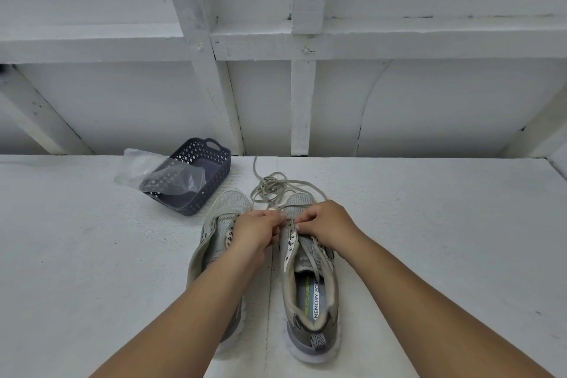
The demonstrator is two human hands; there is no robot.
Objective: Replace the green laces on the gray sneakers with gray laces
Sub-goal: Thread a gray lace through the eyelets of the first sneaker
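Our left hand and right hand pinch the gray lace at the right sneaker's lower eyelets. Slack piled at 12 o'clock could knot if we tug.

Mesh-cloth sneakers; perforated plastic basket; matt table.

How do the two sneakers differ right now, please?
The right sneaker carries a lace in its eyelets, with both hands at them; the left sneaker shows none. The right sneaker's insole is in full view; the left sneaker lies partly under the left forearm. Both are gray and point away.
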